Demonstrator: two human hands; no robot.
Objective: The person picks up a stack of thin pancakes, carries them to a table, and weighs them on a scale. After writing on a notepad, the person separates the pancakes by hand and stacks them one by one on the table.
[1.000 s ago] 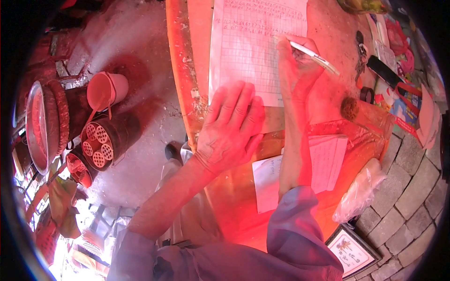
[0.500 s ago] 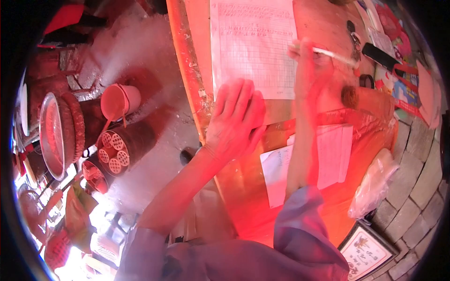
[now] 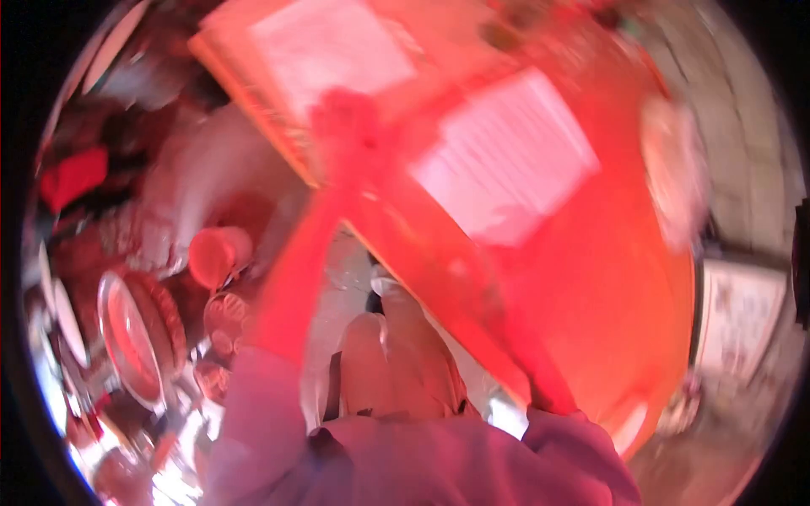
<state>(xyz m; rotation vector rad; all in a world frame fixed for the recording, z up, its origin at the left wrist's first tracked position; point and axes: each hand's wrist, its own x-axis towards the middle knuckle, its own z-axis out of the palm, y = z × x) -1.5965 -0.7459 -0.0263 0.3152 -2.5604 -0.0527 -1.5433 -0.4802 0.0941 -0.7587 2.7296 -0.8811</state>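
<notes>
A sheet of grid paper [image 3: 333, 51] lies near the far left part of the red-lit table [image 3: 607, 312]. At its lower edge rests my left hand [image 3: 344, 126], blurred, its fingers seemingly laid flat with nothing gripped. My right hand [image 3: 494, 282] is low over the table, just below a stack of written sheets [image 3: 515, 152]. Strong red light and motion smear hide its fingers, so I cannot make out a grip. The pen-like stick seen earlier does not show clearly.
A crumpled plastic bag [image 3: 672, 173] lies at the table's right edge. A framed sheet [image 3: 738, 320] stands beyond it on the paving. Down to the left are a bucket [image 3: 219, 255], a large round metal pan [image 3: 131, 341] and perforated briquettes [image 3: 226, 320].
The view has swung, so the table appears turned and further right. My right hand has come down from the grid paper towards the stacked sheets. My left hand stays by the grid paper.
</notes>
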